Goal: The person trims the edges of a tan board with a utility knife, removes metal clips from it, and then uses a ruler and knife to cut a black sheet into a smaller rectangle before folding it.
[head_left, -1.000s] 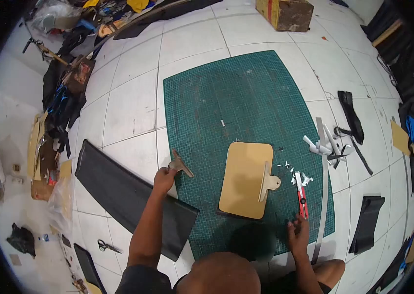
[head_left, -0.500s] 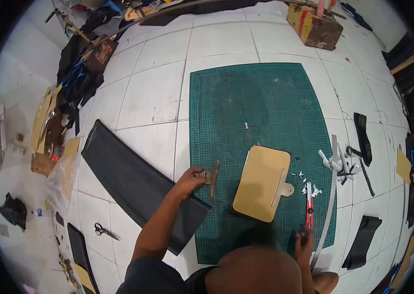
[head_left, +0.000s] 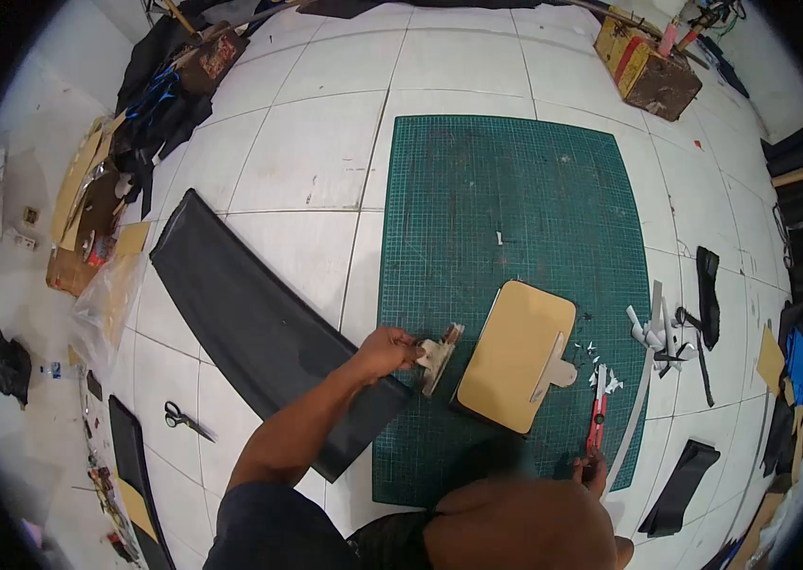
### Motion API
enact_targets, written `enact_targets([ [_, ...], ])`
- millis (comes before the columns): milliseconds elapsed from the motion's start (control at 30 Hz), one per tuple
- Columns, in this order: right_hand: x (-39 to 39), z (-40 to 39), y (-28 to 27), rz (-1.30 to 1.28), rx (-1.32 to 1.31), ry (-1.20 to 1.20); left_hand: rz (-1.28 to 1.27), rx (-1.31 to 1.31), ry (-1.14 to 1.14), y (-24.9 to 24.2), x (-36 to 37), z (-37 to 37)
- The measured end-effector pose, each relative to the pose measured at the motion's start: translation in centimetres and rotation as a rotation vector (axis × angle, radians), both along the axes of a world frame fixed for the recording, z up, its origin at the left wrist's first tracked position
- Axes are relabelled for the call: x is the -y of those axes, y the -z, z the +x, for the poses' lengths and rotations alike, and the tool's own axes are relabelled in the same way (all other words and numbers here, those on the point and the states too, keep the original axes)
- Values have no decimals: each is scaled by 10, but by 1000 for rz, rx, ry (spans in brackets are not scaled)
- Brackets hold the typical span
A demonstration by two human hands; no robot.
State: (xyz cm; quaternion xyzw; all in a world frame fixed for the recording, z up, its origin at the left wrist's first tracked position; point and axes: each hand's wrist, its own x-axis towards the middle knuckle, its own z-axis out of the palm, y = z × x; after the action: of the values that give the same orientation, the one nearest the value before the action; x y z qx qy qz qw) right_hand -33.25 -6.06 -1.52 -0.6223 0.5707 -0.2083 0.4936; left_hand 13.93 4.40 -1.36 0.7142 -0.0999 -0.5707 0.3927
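My left hand [head_left: 390, 351] is closed on a metal clip [head_left: 438, 359], held by its handle end over the left side of the green cutting mat [head_left: 439, 190]. A tan clipboard [head_left: 516, 356] lies tilted on the mat, right of that clip; its own metal clip is on its right side, and a dark edge shows underneath. My right hand [head_left: 592, 468] has its fingers around the lower end of a red utility knife [head_left: 597, 423], whose blade end points away from me among small white scraps [head_left: 611, 380]. My knee partly hides the near edge of the mat.
A long black sheet [head_left: 259, 304] lies under my left forearm. Black-handled scissors [head_left: 188, 421] rest on the tiles at left. White strip offcuts [head_left: 658, 337], a long grey strip [head_left: 642, 408] and black pieces [head_left: 682, 484] lie at right. A stained box [head_left: 649, 71] stands far right.
My left hand has brought the metal clip closer to the clipboard and turned it. My right fingers have closed around the knife's handle end. The whole view has shifted slightly.
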Motion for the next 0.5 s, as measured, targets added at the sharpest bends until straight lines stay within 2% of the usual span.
enact_targets([
  [67,0,0,2,-17,2,-23,18,-27,45,22,-7,-7],
  [133,1,-6,17,-90,4,-69,47,-1,17,12,-2,-15],
  [233,-1,-4,20,-51,-85,-52,31,27,50,8,-1,-21],
  [333,-4,-10,40,-137,-35,-60,55,69,101,10,0,-24],
  [500,-5,-8,45,-110,33,-93,51,58,141,11,2,-22],
])
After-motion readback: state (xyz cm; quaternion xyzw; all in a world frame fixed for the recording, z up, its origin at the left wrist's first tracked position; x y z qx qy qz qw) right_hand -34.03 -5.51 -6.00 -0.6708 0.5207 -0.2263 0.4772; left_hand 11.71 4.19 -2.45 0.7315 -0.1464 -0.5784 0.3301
